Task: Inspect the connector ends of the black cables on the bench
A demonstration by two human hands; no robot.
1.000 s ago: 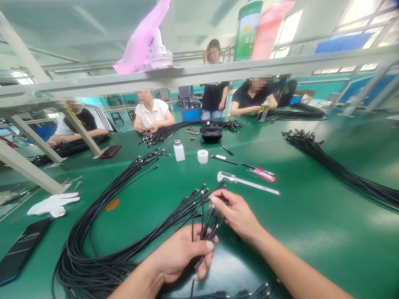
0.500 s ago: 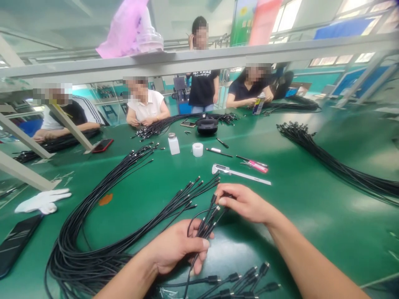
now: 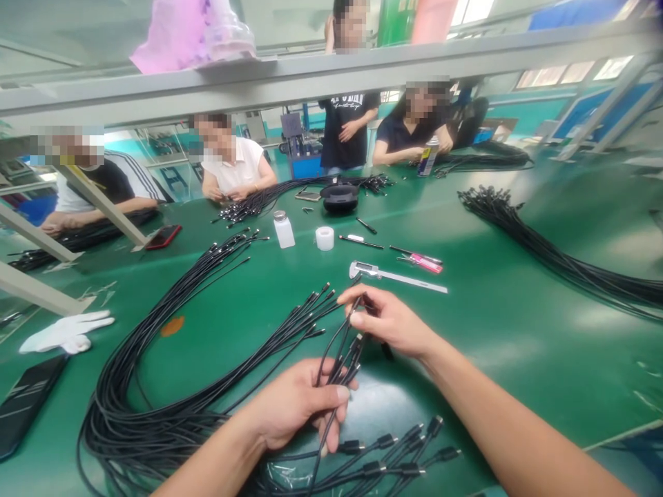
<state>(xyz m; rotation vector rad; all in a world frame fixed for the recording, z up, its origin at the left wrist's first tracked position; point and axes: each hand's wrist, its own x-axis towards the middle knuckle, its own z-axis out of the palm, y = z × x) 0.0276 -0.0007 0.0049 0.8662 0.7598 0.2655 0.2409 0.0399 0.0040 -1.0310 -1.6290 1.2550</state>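
My left hand (image 3: pixel 295 407) is closed round a small bunch of thin black cables (image 3: pixel 339 369), held upright near the front of the green table (image 3: pixel 518 331). My right hand (image 3: pixel 388 321) pinches the connector end of one cable from that bunch, just above and to the right of the left hand. A large bundle of black cables (image 3: pixel 155 386) curves away to the left, its plug ends fanned out beside my right hand. More cable plugs (image 3: pixel 398 452) lie on the table below my hands.
Beyond my hands lie a digital caliper (image 3: pixel 394 275), pink-handled cutters (image 3: pixel 422 261), a tape roll (image 3: pixel 324 238) and a small white bottle (image 3: pixel 284 230). A white glove (image 3: pixel 65 331) and a dark phone (image 3: pixel 25 404) lie left. Another cable bundle (image 3: pixel 559 259) runs right. Several people sit opposite.
My right hand has drawn one cable end up and leftward out of the bunch. The view has tilted down, so more plugs show at the bottom edge.
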